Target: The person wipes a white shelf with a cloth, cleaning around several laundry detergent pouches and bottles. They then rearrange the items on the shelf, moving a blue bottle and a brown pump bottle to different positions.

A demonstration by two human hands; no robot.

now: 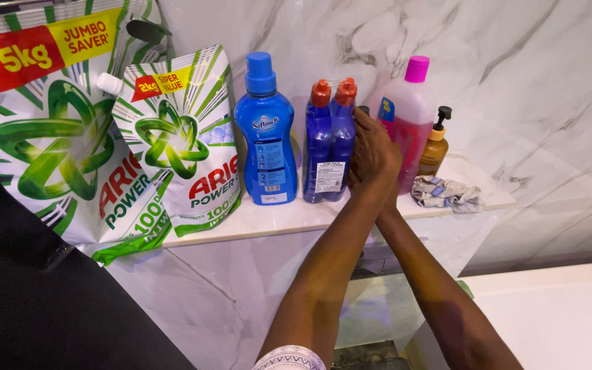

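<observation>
Both my arms reach up to a white marble ledge (289,216). My left hand (371,147) is closed around a bottle that it almost wholly hides; only the bottle's dark cap (363,109) shows above the fingers. This bottle stands between a twin pack of dark blue bottles with red caps (330,140) and a pink bottle with a magenta cap (411,113). My right hand (393,185) lies under and behind the left one, mostly hidden, so I cannot tell its grip.
On the ledge, from left to right, are a large green-and-white detergent bag (42,130), a smaller one (183,144), a blue softener bottle (266,133), an amber pump bottle (434,147) and a crumpled cloth (447,194). A marble wall stands behind. A white surface (556,315) lies lower right.
</observation>
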